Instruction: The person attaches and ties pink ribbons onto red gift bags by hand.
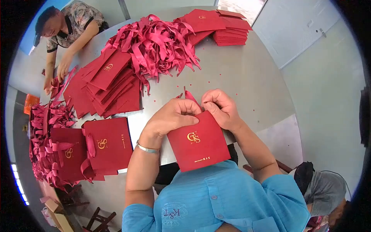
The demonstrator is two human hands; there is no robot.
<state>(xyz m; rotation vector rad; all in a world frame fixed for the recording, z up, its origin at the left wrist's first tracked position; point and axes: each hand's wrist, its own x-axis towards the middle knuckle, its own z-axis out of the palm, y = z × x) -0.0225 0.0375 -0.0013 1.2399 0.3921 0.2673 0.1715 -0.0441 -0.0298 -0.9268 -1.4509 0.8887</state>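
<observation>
A small red paper gift bag (201,145) with gold lettering hangs tilted in front of my chest. My left hand (174,116) is closed on its top edge, thumb on the front face and fingers behind. A pink-red ribbon (189,95) sticks up behind the bag's top, beside the left fingers. At the bag's upper right corner, my right hand (222,110) is closed in a pinch. A small dark red ribbon tip shows between its thumb and forefinger; the rest of that ribbon is hidden.
Flat red bags (112,85) lie stacked at left, with a heap of loose ribbons (158,44) behind. More bags (232,33) sit at the far edge. Bags with ribbon handles (110,145) lie near my left arm. A co-worker (71,34) handles a bag at upper left.
</observation>
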